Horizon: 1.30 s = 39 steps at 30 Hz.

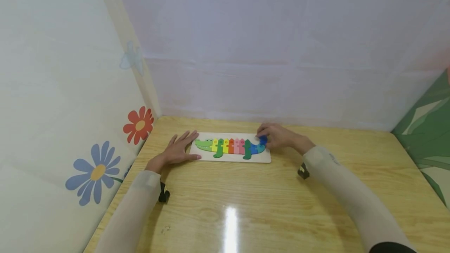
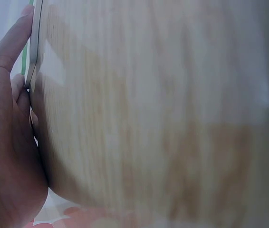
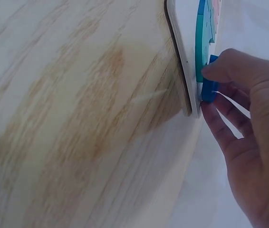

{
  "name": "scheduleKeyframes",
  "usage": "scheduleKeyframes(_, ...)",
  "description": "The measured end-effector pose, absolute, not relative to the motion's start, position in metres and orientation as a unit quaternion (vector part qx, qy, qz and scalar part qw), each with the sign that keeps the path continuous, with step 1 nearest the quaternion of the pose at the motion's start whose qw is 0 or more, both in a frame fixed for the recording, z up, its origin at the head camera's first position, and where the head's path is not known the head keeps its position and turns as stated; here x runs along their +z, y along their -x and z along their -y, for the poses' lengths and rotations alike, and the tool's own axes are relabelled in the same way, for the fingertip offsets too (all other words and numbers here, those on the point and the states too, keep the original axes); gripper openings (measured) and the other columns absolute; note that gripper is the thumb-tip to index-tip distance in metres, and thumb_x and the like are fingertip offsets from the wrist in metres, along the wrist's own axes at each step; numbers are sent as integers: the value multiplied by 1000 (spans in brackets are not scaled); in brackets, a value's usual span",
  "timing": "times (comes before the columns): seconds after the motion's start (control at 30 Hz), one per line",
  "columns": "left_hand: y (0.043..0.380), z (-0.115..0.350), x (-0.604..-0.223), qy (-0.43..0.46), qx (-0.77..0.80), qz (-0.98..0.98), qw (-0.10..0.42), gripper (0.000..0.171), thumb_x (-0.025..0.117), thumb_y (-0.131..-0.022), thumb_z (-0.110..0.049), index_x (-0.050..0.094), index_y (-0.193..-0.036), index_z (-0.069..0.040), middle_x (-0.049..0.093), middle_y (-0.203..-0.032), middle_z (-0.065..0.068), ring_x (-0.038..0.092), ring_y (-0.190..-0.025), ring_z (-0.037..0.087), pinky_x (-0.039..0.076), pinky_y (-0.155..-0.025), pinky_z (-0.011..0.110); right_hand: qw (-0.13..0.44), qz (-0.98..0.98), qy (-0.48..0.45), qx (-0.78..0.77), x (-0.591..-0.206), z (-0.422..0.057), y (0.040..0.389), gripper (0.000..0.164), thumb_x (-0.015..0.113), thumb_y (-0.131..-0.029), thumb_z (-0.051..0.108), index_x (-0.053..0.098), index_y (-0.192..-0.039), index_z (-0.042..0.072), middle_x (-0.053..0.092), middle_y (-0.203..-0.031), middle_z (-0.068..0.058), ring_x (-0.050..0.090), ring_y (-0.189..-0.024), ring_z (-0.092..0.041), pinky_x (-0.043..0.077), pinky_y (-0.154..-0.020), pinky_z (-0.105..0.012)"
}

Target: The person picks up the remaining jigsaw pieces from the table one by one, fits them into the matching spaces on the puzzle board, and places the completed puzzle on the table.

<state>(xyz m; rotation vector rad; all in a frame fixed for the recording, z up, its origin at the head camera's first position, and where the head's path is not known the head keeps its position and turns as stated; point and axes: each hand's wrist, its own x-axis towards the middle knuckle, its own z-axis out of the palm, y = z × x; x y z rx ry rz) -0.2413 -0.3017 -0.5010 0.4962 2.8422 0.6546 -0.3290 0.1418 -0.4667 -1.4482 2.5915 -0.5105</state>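
A pale wooden puzzle board (image 1: 232, 159) lies flat on the table, bearing a crocodile made of coloured pieces, from a green head (image 1: 204, 145) through yellow, red and pink to a blue tail. My left hand (image 1: 179, 149) rests with spread fingers at the board's left end, its thumb over the lower corner. At the right end, my right hand (image 1: 277, 136) pinches a dark blue puzzle piece (image 3: 210, 88) between thumb and fingers. That piece stands up above the teal tail piece (image 3: 201, 42) in the right wrist view. The left wrist view shows the left palm beside the board's edge.
The wood-grain table (image 1: 204, 194) extends in front of the board and to both sides. A white backdrop (image 1: 225, 89) rises behind it. On the left stands a wall sheet with printed flowers (image 1: 98, 172), on the right one with green leaves (image 1: 432, 136).
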Motion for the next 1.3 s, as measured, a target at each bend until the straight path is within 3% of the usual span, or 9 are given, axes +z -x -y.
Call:
scheduleKeyframes(0.5, 242, 302, -503, -165, 218, -958, 91, 104, 74, -92, -60, 24, -169, -11, 20, -177, 12, 9, -164, 40, -4, -126, 67, 59, -866, 460, -186, -469, -141, 326, 37, 83, -90, 18, 77, -124, 2, 68, -125, -14, 67, -113, -31, 56, -100, -50)
scheduleKeyframes(1.3, 244, 303, -504, -162, 209, -960, 95, 105, 73, -92, -62, 23, -170, -12, 18, -177, 11, 8, -164, 38, -5, -127, 66, 33, -849, 485, -209, -475, -144, 331, 31, 79, -87, 7, 79, -117, 0, 72, -118, -15, 68, -109, -33, 57, -96, -51)
